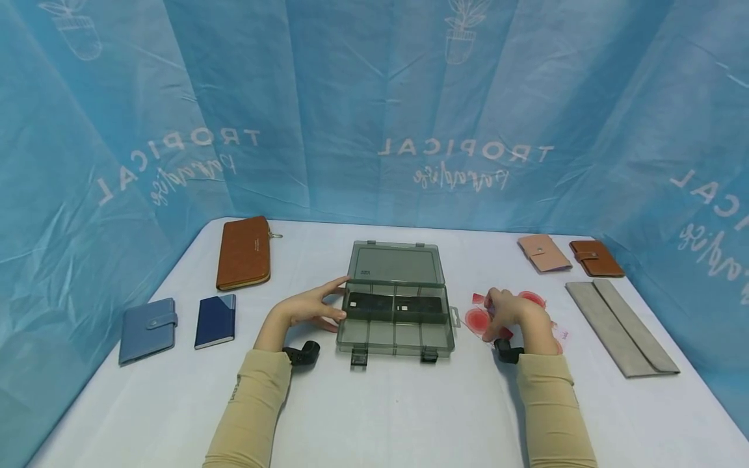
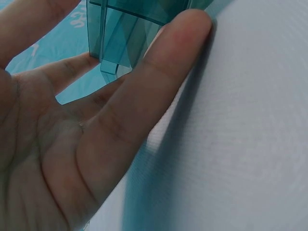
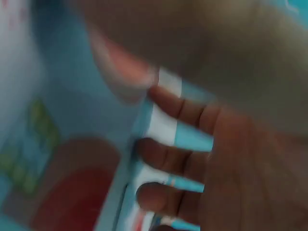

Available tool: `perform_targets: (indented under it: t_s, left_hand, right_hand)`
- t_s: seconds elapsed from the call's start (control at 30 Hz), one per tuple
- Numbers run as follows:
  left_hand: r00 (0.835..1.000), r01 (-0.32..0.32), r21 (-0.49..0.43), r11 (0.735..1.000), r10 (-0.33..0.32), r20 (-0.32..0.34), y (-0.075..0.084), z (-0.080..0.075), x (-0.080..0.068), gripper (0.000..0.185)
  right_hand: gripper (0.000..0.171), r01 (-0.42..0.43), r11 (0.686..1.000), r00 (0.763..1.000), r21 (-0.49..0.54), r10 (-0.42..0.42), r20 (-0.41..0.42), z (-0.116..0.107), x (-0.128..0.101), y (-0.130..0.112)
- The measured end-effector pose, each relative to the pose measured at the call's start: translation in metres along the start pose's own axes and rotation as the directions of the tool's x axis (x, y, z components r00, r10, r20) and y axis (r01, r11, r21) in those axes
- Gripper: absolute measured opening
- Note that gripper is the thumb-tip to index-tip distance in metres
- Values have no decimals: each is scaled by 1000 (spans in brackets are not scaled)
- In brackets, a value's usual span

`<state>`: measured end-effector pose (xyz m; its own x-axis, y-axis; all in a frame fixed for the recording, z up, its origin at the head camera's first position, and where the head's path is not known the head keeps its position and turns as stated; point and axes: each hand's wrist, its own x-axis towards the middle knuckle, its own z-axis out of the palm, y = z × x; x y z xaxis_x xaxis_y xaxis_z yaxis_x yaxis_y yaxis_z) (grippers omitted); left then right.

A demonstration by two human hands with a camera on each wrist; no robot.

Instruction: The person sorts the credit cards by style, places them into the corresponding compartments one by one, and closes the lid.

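Note:
A clear grey compartment box point(image 1: 394, 325) lies open at the table's middle, its lid point(image 1: 396, 263) laid back. A black strip point(image 1: 391, 305) sits in its rear row. My left hand point(image 1: 318, 305) reaches to the box's left wall with straight fingers that touch it. In the left wrist view the fingers point(image 2: 159, 77) lie spread beside the box corner point(image 2: 120, 38). My right hand point(image 1: 508, 315) is to the right of the box, curled over a thin sheet with red circles point(image 1: 476, 320). The right wrist view is blurred; the fingers point(image 3: 178, 159) curl round the sheet's edge point(image 3: 163, 120).
A long brown wallet point(image 1: 244, 252), a blue snap wallet point(image 1: 147, 329) and a navy card case point(image 1: 215, 320) lie at the left. A pink wallet point(image 1: 544, 253), a small brown wallet point(image 1: 595, 257) and a grey pouch point(image 1: 620, 327) lie at the right. Blue curtains surround the white table point(image 1: 386, 416).

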<state>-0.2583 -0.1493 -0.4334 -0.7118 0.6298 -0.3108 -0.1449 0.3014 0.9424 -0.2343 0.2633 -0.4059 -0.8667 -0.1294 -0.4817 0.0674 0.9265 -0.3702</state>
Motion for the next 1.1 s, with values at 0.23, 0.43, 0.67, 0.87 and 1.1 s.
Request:
perform_targets:
  t_s: [0.23, 0.43, 0.67, 0.87, 1.1]
  left_hand:
    - [1000, 3, -4, 1000, -3, -1, 0, 0, 0, 88]
    - [1000, 5, 5, 1000, -5, -3, 2, 1, -1, 87]
    - [1000, 10, 0, 1000, -10, -5, 3, 2, -1, 87]
    - [1000, 11, 8, 1000, -11, -4, 3, 1, 0, 87]
    - [1000, 3, 0, 1000, -3, 1, 2, 1, -1, 87]
  right_hand:
    - [30, -28, 994, 999, 102, 31, -31, -4, -3, -5]
    - [22, 127, 907, 976, 401, -43, -212, -14, -6, -4]
    - [78, 322, 721, 938, 614, -154, -311, -19, -9, -23]
    - [57, 388, 667, 920, 636, -236, -313, -12, -16, -53]
    - [23, 421, 745, 902, 517, -283, -327, 8, -28, -95]
